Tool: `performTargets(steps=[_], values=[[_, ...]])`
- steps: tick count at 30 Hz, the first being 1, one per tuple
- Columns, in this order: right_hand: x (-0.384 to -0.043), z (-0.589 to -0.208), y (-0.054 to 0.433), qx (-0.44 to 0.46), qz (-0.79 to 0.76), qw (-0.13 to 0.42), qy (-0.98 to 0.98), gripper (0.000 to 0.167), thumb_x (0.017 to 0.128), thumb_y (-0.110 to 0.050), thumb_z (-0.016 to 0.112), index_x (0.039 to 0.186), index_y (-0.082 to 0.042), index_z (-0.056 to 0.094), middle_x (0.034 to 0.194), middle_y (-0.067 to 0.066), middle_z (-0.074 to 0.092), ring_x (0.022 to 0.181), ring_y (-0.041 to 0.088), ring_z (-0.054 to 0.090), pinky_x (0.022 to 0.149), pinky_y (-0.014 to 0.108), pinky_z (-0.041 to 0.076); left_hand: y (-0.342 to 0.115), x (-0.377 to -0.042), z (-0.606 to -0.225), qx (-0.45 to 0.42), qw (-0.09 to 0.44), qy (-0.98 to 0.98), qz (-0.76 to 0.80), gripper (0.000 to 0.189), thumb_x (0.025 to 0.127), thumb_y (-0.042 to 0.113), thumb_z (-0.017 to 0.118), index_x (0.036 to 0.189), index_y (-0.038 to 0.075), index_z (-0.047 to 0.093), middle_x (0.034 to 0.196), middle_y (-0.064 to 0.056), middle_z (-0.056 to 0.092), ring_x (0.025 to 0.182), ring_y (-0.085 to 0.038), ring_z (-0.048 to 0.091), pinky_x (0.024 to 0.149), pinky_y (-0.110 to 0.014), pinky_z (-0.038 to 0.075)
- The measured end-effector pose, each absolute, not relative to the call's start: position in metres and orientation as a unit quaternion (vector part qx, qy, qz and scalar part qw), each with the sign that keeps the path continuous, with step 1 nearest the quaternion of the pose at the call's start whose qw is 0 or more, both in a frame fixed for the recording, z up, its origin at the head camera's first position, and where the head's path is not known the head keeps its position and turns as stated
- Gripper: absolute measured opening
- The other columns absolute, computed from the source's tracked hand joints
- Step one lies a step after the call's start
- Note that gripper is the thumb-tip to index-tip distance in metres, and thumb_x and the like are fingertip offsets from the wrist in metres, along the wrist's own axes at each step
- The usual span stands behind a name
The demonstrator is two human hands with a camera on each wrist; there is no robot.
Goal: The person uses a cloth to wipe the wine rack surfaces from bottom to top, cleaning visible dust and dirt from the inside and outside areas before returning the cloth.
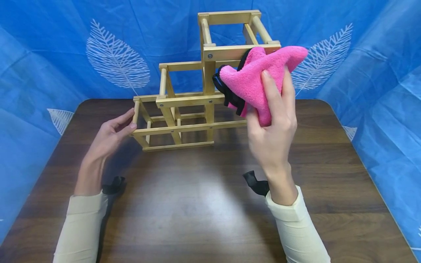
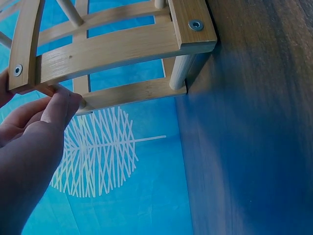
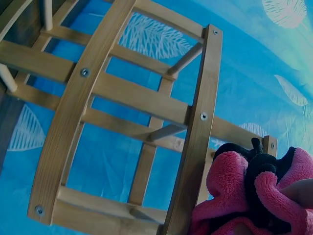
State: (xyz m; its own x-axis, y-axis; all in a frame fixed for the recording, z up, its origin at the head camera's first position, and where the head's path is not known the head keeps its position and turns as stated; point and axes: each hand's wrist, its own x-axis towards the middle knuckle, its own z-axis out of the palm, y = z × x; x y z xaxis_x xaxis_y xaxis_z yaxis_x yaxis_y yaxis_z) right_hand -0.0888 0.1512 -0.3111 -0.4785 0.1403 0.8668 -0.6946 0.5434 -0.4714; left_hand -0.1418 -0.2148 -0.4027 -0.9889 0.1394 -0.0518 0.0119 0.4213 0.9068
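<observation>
A stepped wooden rack [image 1: 209, 84] of slats and dowels stands on the table, its tallest tier at the right. My left hand [image 1: 113, 131] grips its low left end, thumb and fingers around the end dowel; in the left wrist view the fingers [image 2: 61, 107] pinch the frame's corner. My right hand [image 1: 274, 124] holds a bunched pink cloth [image 1: 253, 86] with black edging against the upper right front of the tall tier. The cloth [image 3: 227, 181] overlaps the rack's end slat in the right wrist view. It hides part of the rack's right side.
The dark wooden table [image 1: 197, 204] extends in front of the rack. Behind and at both sides hangs a blue sheet [image 1: 171, 33] with white leaf prints. Black straps [image 1: 256, 182] stick out at both wrists.
</observation>
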Motion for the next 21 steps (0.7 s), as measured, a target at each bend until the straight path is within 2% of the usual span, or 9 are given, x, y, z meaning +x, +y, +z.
performTargets(steps=[5,12,18,21], values=[[-0.091,-0.311,0.144,0.201,0.431,0.475,-0.74,0.051,0.081,0.012,0.06,0.13,0.002,0.06,0.148,0.019,0.044,0.136,0.021,0.04,0.105,0.04,0.045,-0.214,-0.141,-0.402,0.036,0.064,0.846,0.528,0.065,0.1,0.03,0.058,0.156,0.017,0.028,0.16,-0.003,0.028,0.141,-0.027,0.036,0.109,-0.037,0.037],[-0.091,-0.312,0.127,0.236,0.407,0.468,-0.748,0.049,0.08,0.012,0.06,0.128,0.0,0.062,0.146,0.022,0.046,0.135,0.025,0.041,0.107,0.044,0.042,-0.215,-0.141,-0.401,0.03,0.061,0.842,0.536,0.065,0.1,0.03,0.059,0.156,0.016,0.029,0.159,-0.004,0.029,0.141,-0.026,0.037,0.108,-0.032,0.038],[-0.092,-0.314,0.116,0.27,0.381,0.459,-0.755,0.05,0.079,0.01,0.065,0.128,-0.002,0.063,0.144,0.023,0.047,0.133,0.031,0.043,0.104,0.046,0.044,-0.216,-0.142,-0.402,0.02,0.073,0.84,0.538,0.068,0.099,0.034,0.061,0.156,0.02,0.027,0.161,-0.002,0.026,0.144,-0.028,0.031,0.112,-0.046,0.032],[-0.093,-0.314,0.115,0.286,0.376,0.458,-0.753,0.048,0.08,0.008,0.067,0.126,-0.002,0.064,0.142,0.024,0.048,0.133,0.033,0.043,0.105,0.046,0.043,-0.215,-0.142,-0.403,0.018,0.076,0.838,0.539,0.069,0.098,0.034,0.061,0.156,0.022,0.026,0.161,-0.001,0.025,0.145,-0.028,0.029,0.113,-0.048,0.031]])
